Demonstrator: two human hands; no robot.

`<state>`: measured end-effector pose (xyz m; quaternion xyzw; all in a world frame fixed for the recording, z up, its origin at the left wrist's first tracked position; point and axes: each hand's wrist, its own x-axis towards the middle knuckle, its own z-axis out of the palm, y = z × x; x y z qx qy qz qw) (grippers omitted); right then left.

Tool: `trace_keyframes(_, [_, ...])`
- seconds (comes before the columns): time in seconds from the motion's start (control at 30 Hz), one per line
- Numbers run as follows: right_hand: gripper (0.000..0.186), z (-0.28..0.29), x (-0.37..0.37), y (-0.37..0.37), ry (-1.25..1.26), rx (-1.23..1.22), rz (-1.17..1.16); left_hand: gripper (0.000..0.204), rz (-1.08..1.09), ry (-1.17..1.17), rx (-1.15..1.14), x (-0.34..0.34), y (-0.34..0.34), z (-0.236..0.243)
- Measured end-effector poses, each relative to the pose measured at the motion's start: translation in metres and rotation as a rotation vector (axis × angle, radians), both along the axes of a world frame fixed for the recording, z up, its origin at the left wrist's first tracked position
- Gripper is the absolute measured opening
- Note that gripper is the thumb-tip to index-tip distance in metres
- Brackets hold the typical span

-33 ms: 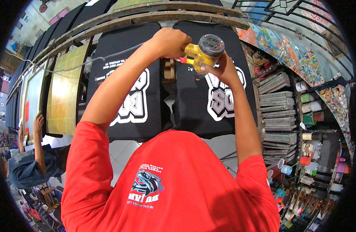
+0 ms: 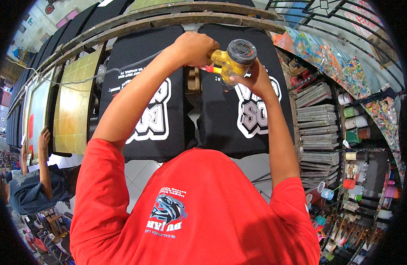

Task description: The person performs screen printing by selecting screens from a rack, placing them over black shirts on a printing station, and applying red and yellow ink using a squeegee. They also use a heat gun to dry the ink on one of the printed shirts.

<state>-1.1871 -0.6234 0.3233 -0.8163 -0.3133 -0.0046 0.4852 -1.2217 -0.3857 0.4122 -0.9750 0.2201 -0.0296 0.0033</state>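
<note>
Above the gap between two printed black shirts I hold a yellow heat gun (image 2: 231,70) with a round black vented end up and its narrow end tilted down. My left hand (image 2: 197,47) is closed around its handle. My right hand (image 2: 256,81) grips the body from the other side, over the right shirt (image 2: 219,119). The left shirt (image 2: 144,46) lies flat under my left forearm, which hides part of its print. Both shirts bear large white-and-grey lettering. A grey cord (image 2: 119,75) runs off to the left.
Wooden rails (image 2: 168,20) cross behind the shirts. A yellow framed screen (image 2: 75,101) lies to the left, near a co-worker's hand (image 2: 43,140) on a pale framed screen (image 2: 40,104). Stacked frames (image 2: 317,126) and paint tubs (image 2: 356,122) stand at right.
The grey cord has swung slightly lower at left. My hands and the heat gun look the same.
</note>
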Motion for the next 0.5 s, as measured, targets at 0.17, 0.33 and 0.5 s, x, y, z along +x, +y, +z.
trace_keyframes(0.17, [0.085, 0.002, -0.0024, 0.0012, 0.01, 0.085, 0.026, 0.041, 0.016, -0.005, -0.006, 0.0004, 0.0, -0.0042])
trace_keyframes(0.33, [0.086, 0.0058, -0.0019, -0.003, 0.0, 0.022, 0.016, 0.04, -0.003, -0.006, -0.018, 0.0011, -0.0021, -0.0054])
trace_keyframes(0.5, [0.085, 0.0004, -0.0032, -0.0066, -0.04, 0.003, -0.043, 0.04, -0.007, -0.014, -0.01, -0.0001, -0.0064, -0.0026])
